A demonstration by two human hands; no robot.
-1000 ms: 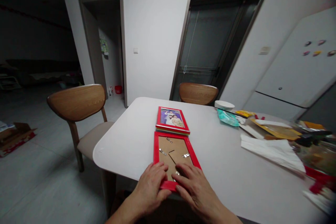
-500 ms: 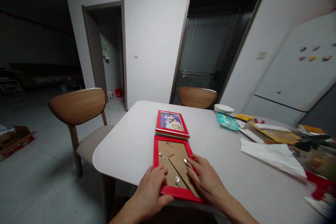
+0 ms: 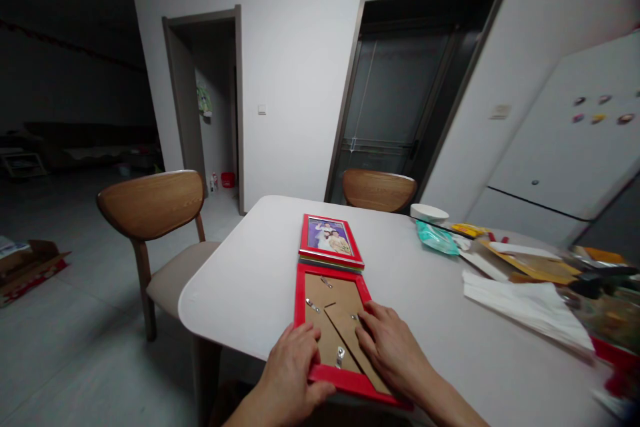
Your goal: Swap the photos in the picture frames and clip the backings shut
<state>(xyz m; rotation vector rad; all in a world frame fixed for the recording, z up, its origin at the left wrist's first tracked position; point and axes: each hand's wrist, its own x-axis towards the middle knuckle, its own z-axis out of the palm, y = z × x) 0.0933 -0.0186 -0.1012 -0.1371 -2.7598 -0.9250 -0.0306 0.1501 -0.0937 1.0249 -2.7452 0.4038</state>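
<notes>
— What are the hands doing?

— Both lie flat on the back of a red picture frame. The left hand covers the near left corner, fingers close together on the brown backing board, thumb laid along the near red rim. The right hand rests on the right side of the board, fingers slightly spread, tips by a small metal tab. Neither hand pinches anything that I can see.

— And where is the frame?

— Face down on the white table, at the near edge in front of the person. A cardboard stand leg runs slantwise across the backing between the two hands, and more metal tabs sit round the board.

— What lies beyond it?

— Just behind it, touching or nearly so, is a small stack of frames; the top one is red and shows a photo, face up.

— To the right?

— Well apart: a teal packet, a white bowl, a yellowish envelope and a white sheet. Further right is blurred clutter.

— Around the table?

— A wooden chair on the left and another chair at the far side.
</notes>
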